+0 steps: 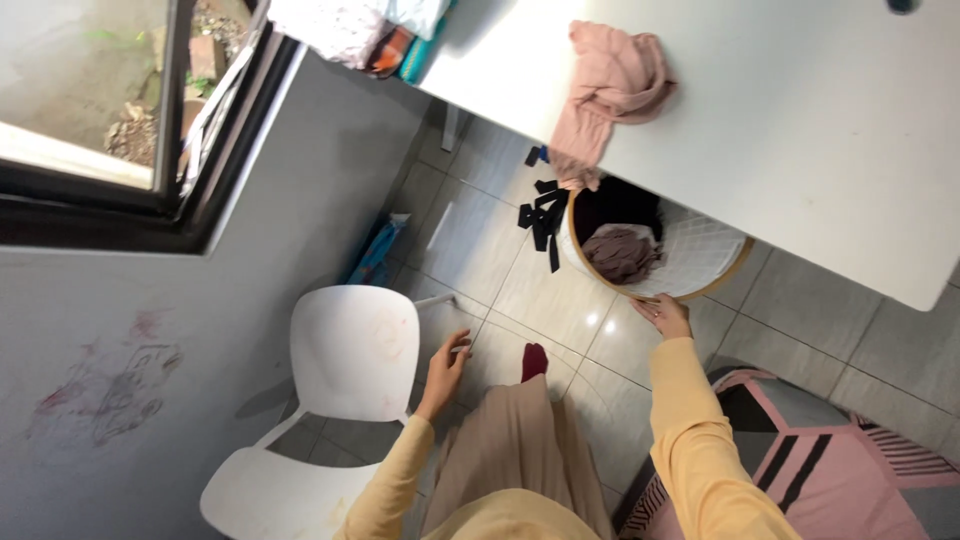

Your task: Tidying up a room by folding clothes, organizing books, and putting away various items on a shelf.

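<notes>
We are seeing the right hand resting open on the rim of the basket, which is sitting on the floor, half under the surface. Left hand is hanging loosely open, gripping nothing, beside the chair, left of the basket.

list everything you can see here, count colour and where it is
round white laundry basket with a wooden rim: 1, white and tan, on the tiled floor, partly under the table
mauve cloth: 1, in the basket
pink garment: 1, draped over the table edge
white table: 1, upper right
black strips: several, on the floor left of the basket
white plastic chair: 1, lower left
pink, grey and black patterned mat: 1, lower right floor
dark-framed window: 1, upper left
folded fabrics: a few, white, orange and teal, top centre
left hand: open, beside the chair edge
right hand: at the basket rim
</notes>
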